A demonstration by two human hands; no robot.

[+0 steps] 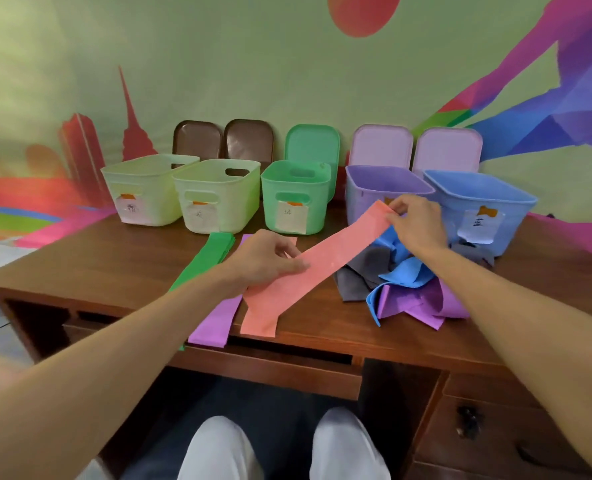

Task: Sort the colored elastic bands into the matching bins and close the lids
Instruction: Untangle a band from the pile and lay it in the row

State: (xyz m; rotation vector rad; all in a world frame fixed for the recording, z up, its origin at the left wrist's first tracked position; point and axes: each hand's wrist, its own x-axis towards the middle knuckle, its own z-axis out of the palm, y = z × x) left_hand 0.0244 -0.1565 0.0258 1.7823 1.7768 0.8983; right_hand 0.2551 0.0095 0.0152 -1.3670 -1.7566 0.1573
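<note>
A long pink band (325, 261) stretches across the desk between my hands. My right hand (415, 221) pinches its far end near the purple bin (356, 195). My left hand (270, 259) holds its middle with thumb and fingers. A green band (204, 261) and a purple band (215, 320) lie flat to the left of it. A jumbled pile of blue (403, 271), grey (356, 282) and purple bands lies at the right. Several open bins stand in a row: two pale yellow (149, 192) (218, 199), a green bin (294, 192), the purple one and a blue bin (488, 202).
The lids lean upright against the wall behind the bins: two brown (197, 138), one green (311, 142), two pink (381, 145). The wooden desk (114, 258) has drawers at the lower right (495, 427). My knees show below the desk edge.
</note>
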